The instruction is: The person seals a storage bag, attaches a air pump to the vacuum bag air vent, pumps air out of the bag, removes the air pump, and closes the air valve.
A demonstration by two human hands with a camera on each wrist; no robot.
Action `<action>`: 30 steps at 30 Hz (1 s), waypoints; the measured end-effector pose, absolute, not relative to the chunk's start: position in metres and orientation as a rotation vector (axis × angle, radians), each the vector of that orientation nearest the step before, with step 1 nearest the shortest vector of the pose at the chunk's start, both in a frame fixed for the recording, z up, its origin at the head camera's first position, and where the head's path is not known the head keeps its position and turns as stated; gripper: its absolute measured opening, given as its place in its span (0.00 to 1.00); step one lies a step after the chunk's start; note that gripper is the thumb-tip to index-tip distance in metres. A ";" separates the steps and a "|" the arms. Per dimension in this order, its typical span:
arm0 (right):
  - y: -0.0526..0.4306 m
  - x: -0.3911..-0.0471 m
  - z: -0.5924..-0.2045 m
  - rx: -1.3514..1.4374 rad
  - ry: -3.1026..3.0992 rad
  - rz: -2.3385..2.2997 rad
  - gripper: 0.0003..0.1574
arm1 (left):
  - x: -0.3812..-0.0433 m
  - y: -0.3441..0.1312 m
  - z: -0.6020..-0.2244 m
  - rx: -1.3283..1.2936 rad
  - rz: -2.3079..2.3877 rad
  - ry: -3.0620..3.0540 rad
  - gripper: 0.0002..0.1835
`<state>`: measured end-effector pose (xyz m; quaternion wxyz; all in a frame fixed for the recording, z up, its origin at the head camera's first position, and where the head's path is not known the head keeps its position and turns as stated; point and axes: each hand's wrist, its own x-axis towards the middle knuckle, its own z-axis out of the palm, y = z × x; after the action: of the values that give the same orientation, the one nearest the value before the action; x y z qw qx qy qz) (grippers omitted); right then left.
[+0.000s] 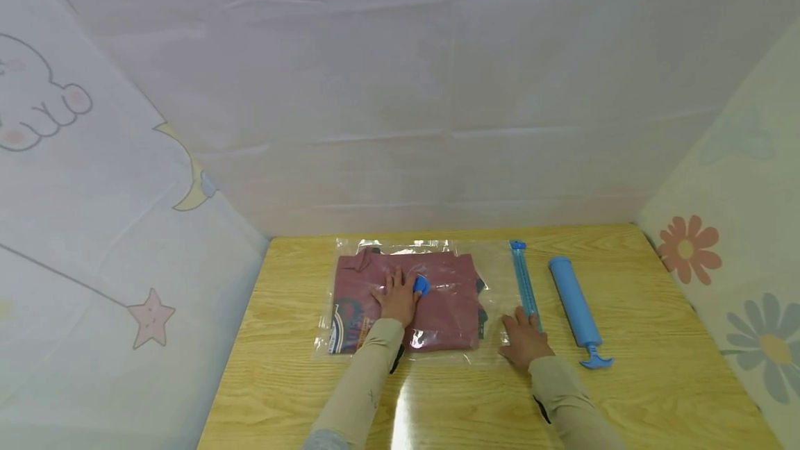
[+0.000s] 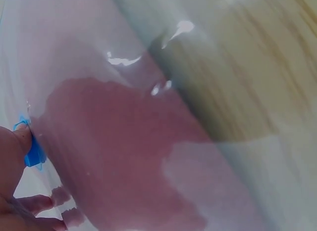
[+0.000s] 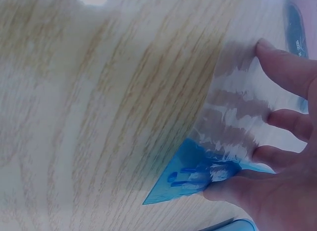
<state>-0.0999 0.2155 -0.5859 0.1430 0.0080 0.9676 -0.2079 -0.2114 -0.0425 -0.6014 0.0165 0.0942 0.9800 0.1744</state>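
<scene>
A clear plastic storage bag [image 1: 498, 276] lies flat on the table, holding a folded dusty-red garment [image 1: 446, 314] with a printed pattern at its lower left. My left hand [image 1: 398, 299] rests on the bag over the garment, fingers spread, thumb right at the round blue valve cap [image 1: 421, 286]. In the left wrist view, the thumb overlaps the edge of that blue cap [image 2: 34, 154]. My right hand [image 1: 525, 344] lies with spread fingers on the bag's lower right corner. Its fingertips touch the film and the end of the blue zip strip [image 3: 190, 174].
A blue hand pump [image 1: 575, 304] lies on the wooden table [image 1: 631, 297] to the right of the bag, its handle toward me. A blue zip slider [image 1: 518, 245] sits at the strip's far end. Cloth-covered walls [image 1: 450, 158] with printed drawings enclose the table.
</scene>
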 end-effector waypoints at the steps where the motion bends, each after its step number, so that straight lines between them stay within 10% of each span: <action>1: 0.216 -0.100 -0.586 0.026 2.788 -0.604 0.40 | -0.212 -0.042 -0.602 0.292 0.537 3.049 0.23; 30: 0.216 -0.096 -0.585 0.017 2.803 -0.579 0.41 | -0.208 -0.029 -0.603 0.267 0.499 3.149 0.25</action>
<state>-0.0962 0.2163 -0.5853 0.1393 0.0060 0.9697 -0.2005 -0.2085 -0.0288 -0.6032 -0.0288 0.0835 0.9838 0.1558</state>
